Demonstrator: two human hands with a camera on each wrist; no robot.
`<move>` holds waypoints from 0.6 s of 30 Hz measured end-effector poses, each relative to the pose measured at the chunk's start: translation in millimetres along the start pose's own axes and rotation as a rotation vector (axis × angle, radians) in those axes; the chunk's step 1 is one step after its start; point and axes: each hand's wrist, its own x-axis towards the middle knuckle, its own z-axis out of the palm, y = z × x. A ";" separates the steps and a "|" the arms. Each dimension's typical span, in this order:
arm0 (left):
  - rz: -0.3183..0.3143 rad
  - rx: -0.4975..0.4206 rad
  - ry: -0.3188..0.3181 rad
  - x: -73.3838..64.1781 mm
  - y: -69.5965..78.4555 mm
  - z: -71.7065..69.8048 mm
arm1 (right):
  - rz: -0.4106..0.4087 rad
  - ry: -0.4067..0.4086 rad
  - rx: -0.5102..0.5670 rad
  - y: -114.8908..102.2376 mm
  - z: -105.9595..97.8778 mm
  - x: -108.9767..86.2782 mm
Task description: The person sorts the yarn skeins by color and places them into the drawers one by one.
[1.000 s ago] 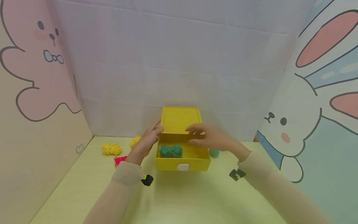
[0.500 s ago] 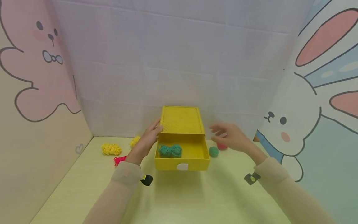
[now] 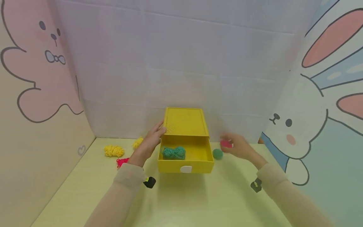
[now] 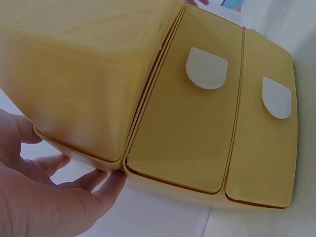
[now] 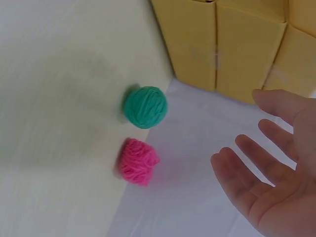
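A yellow drawer cabinet (image 3: 185, 121) stands against the back wall. Its top drawer (image 3: 185, 166) is pulled out, with a teal yarn skein (image 3: 174, 153) lying in the left part. My left hand (image 3: 149, 142) rests on the cabinet's left side; in the left wrist view its fingertips touch the edge. Over on the right, my right hand (image 3: 238, 146) hovers by a pink yarn ball (image 3: 226, 144), partly hidden behind the fingers in the head view. The right wrist view shows that hand apart from the ball, its fingers (image 5: 264, 160) spread and holding nothing. Beside the pink one lies a green yarn ball (image 3: 217, 154).
To the left of the cabinet are two yellow yarn skeins (image 3: 113, 151) and a pink-red one (image 3: 122, 162), partly covered by the left arm. Two lower drawers (image 4: 187, 103) with white pulls are closed. A white cloth (image 3: 181, 63) hangs behind the pale table (image 3: 181, 201).
My right hand has moved from above the drawer rightward, then down toward the pink yarn ball. My left hand has kept its place on the cabinet, and the teal skein lies unmoved.
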 end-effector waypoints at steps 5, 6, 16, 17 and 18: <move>0.005 -0.003 -0.001 -1.1 0.8 0.9 | -0.026 -0.006 -0.045 18.1 15.7 -0.6; 0.006 -0.003 -0.003 -1.4 1.3 1.0 | -0.024 -0.011 -0.047 21.4 18.6 -0.6; 0.003 0.021 -0.011 -1.0 1.6 0.0 | 0.016 -0.061 -0.038 44.6 47.8 -0.1; 0.002 0.024 -0.010 -1.1 1.3 0.0 | 0.028 -0.068 -0.038 46.1 50.8 -0.1; 0.003 0.028 -0.009 -1.3 1.1 0.1 | 0.039 -0.073 -0.048 48.1 54.1 0.2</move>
